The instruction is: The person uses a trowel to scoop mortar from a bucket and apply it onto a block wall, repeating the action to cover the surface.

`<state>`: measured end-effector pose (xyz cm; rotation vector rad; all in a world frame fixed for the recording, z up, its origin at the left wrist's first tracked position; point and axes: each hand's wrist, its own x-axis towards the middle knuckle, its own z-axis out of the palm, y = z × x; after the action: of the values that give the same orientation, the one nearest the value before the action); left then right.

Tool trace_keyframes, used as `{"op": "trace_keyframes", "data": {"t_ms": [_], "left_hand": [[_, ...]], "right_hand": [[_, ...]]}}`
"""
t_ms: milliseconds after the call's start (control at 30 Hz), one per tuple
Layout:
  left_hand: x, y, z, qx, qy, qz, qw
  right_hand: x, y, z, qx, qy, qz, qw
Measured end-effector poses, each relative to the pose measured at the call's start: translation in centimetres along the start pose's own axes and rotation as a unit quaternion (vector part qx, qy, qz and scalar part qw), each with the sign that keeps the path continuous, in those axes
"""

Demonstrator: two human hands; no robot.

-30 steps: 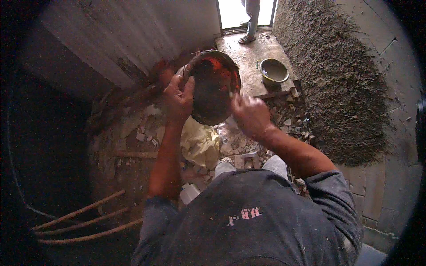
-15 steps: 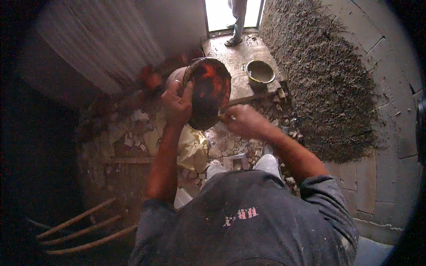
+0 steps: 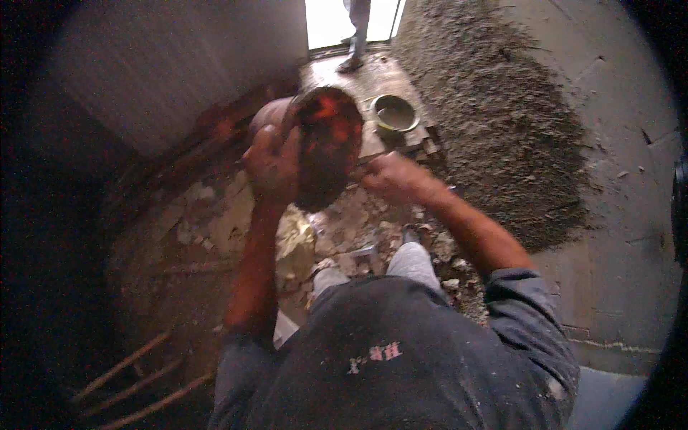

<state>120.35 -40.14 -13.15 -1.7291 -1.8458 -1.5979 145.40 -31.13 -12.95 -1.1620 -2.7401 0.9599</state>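
Observation:
A round bucket [image 3: 331, 147] is tilted on its side in front of me, its mouth turned toward me and to the right. Dark grime coats the inside, with red showing through in patches. My left hand [image 3: 274, 163] grips the bucket at the left of its rim, thumb toward the mouth. At the lower right of the rim is my right hand [image 3: 398, 176], fingers curled closed. What those fingers hold is blurred and partly hidden. Farther off, a second bucket [image 3: 393, 127] with a pale rim stands upright with grey contents.
On the right lies a broad heap of grey-brown mortar or sand [image 3: 494, 136]. Rubble and a yellowish sack [image 3: 296, 247] cover the ground near my legs. Thin poles [image 3: 136, 369] lie at lower left. Another person's legs [image 3: 358, 32] are in the bright doorway; a wall [image 3: 186, 72] rises at left.
The whole view has shifted, with the surroundings a little to the left in the picture. Both hands stay at the tilted bucket, and its mouth has turned slightly more sideways.

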Motion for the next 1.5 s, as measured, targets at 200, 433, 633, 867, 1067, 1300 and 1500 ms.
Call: {"op": "trace_keyframes", "data": {"t_ms": [200,433,633,867,1067,1300,1500], "left_hand": [[-3.1,-2.9,0.2,-0.059,0.066,-0.217,0.972],[-5.0,-6.6,0.8,-0.205,0.224,-0.369,0.878],[-6.8,-9.2,-3.3,0.012,0.26,-0.48,0.838],[-7.0,-3.4,0.3,0.166,0.201,-0.493,0.83],[-5.8,-0.3,6.7,0.172,0.099,-0.559,0.805],[-7.4,-3.7,12.3,-0.055,0.064,-0.545,0.834],[-10.3,-7.0,9.4,-0.118,0.124,-0.457,0.873]], "right_hand": [[-0.1,1.0,1.6,0.213,-0.063,0.048,0.974],[1.2,4.6,-4.0,0.149,-0.063,-0.119,0.98],[2.4,10.3,-12.4,0.356,-0.168,-0.127,0.91],[1.4,39.2,-22.5,0.592,0.097,0.096,0.794],[-9.3,47.3,-31.5,0.543,0.339,0.128,0.757],[-10.5,42.9,-18.4,0.286,0.24,0.259,0.891],[-4.9,43.4,-16.1,0.176,0.227,0.248,0.925]]}}
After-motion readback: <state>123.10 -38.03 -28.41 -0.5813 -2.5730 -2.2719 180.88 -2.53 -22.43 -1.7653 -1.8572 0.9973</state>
